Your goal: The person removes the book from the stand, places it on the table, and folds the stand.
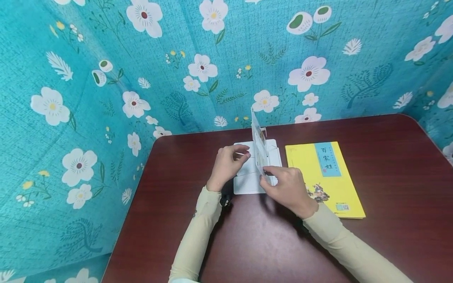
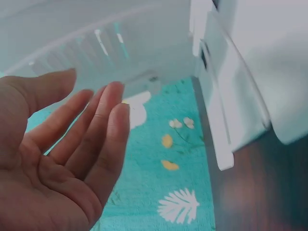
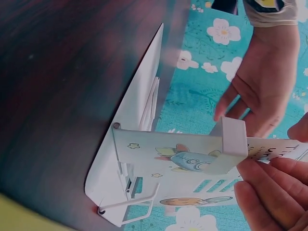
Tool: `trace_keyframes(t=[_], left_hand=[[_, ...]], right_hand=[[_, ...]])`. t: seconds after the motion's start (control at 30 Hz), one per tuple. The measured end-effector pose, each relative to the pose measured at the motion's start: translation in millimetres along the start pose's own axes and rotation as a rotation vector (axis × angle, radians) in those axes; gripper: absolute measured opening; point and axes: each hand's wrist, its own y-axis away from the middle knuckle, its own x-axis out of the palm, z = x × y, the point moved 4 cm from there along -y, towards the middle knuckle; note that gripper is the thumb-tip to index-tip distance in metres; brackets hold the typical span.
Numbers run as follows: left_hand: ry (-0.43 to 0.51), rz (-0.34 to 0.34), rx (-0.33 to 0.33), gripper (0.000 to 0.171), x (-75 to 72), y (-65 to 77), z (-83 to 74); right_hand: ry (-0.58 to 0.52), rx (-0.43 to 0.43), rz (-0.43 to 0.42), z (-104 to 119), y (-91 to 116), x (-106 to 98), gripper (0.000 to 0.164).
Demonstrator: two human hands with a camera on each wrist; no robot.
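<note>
A white folding book stand has its flat base (image 1: 245,185) on the table and its printed panel (image 1: 259,147) raised nearly upright. My right hand (image 1: 290,188) pinches the panel's near edge between thumb and fingers. Cartoon drawings, slots and a white block-shaped ledge (image 3: 234,139) show on the panel in the right wrist view. A bent wire support (image 3: 147,215) sticks out beside the base hinge. On the panel's other side, my left hand (image 1: 226,163) hovers over the base with loosely curved fingers. Nothing lies between its thumb and fingers (image 2: 115,125) in the left wrist view.
A yellow book (image 1: 301,165) with a blue title label lies just right of the stand. The dark red wooden table (image 1: 170,220) meets a turquoise flowered cloth (image 1: 233,47) at its back and left edges.
</note>
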Motion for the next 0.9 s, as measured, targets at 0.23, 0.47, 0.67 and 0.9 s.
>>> trace_keyframes(t=[0.23,0.47,0.67,0.9], left_hand=[[0.168,-0.065,0.031,0.025,-7.5,1.7,-14.3],[0.235,-0.092,0.024,0.027,-11.4,4.5,-19.1],[0.246,-0.119,0.006,0.028,-16.7,5.0,-20.0],[0.281,-0.139,-0.014,0.03,-23.2,6.6,-17.1]], right_hand=[[0.016,-0.026,-0.016,1.9,-2.3,2.5,0.021],[0.026,-0.044,-0.023,5.7,-3.1,4.9,0.021],[0.034,-0.05,-0.009,8.6,-4.4,8.7,0.023],[0.054,-0.073,0.007,11.7,-5.8,13.2,0.02]])
